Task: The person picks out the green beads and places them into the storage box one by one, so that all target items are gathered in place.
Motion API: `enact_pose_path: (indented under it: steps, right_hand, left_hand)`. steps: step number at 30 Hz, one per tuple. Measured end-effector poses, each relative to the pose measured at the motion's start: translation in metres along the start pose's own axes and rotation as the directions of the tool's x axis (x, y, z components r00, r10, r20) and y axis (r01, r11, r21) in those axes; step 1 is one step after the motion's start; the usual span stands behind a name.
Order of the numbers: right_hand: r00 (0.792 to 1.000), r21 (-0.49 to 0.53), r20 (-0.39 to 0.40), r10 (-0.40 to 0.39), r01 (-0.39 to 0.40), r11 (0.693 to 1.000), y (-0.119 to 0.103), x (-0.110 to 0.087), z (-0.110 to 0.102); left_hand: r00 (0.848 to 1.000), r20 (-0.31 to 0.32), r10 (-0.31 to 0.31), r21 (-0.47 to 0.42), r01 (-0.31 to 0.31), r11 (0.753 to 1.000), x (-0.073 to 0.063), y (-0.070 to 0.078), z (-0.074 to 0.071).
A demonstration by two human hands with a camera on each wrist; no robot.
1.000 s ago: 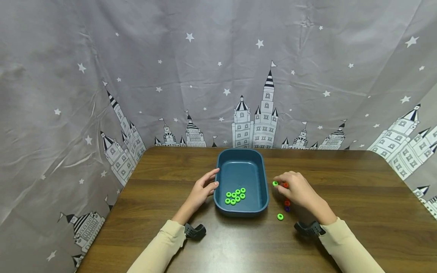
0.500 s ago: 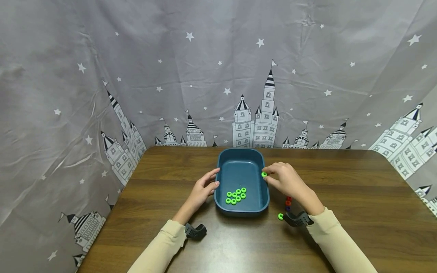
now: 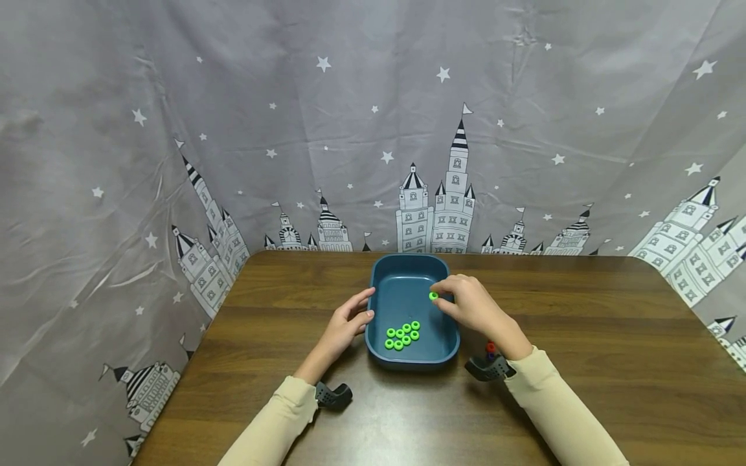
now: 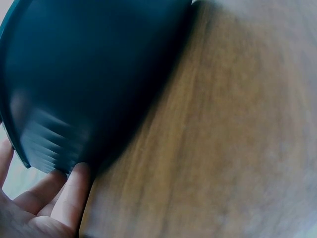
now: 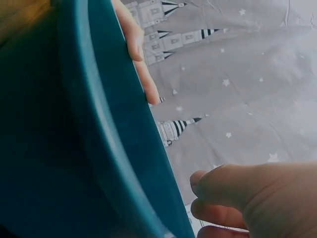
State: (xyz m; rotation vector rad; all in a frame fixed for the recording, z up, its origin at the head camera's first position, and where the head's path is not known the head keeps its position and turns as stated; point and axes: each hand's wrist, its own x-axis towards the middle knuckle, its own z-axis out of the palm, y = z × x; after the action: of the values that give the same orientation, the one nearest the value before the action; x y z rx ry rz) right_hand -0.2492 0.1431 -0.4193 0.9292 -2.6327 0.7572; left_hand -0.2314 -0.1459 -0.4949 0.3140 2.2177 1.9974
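A dark blue plastic bin (image 3: pixel 410 356) stands on the table, several green ring-shaped beads (image 3: pixel 406 328) lying in its near left part. My left hand (image 3: pixel 344 323) holds the bin's left wall: two fingertips hook over the rim, while other fingers (image 4: pixel 73 196) lie against the outside of the wall. Over the right side of the bin, my right hand (image 3: pixel 474 307) pinches one green bead (image 3: pixel 433 296) between thumb and fingertips. That bead is hidden in the right wrist view, where the right hand (image 5: pixel 242 198) shows beyond the bin's rim (image 5: pixel 99 114).
Right of the bin, a red bead (image 3: pixel 490 347) and a purple bead (image 3: pixel 491 356) lie on the wooden table (image 3: pixel 583 310), partly covered by the right wrist's black camera mount (image 3: pixel 488 368). A grey curtain (image 3: pixel 350 129) with castles hangs behind the table.
My right hand has picked the green bead off the table and carried it left over the bin's rim. Its wrist now covers another green bead. The left hand has stayed put.
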Motion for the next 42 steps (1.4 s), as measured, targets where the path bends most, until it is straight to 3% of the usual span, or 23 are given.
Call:
enact_pose_path:
  steps: [12, 22, 34, 42]
  right_hand:
    - [0.997, 0.018, 0.059, -0.049, 0.048, 0.999, -0.012, 0.012, 0.017]
    - [0.990, 0.009, 0.132, -0.044, 0.043, 0.999, -0.022, 0.018, 0.031]
    - [0.978, -0.024, 0.209, 0.023, -0.018, 1.000, -0.029, 0.021, 0.042]
    - [0.973, -0.081, 0.208, 0.104, -0.089, 0.993, -0.033, 0.022, 0.050]
  left_hand:
    - [1.000, 0.009, 0.019, -0.004, -0.019, 1.000, -0.001, 0.001, 0.000]
    - [1.000, 0.011, 0.009, -0.009, -0.009, 1.000, -0.001, 0.001, 0.000]
    - [1.000, -0.001, 0.009, 0.003, -0.009, 1.000, 0.001, -0.002, -0.001]
    - [1.000, -0.005, 0.008, -0.011, -0.008, 1.000, 0.000, -0.002, 0.000]
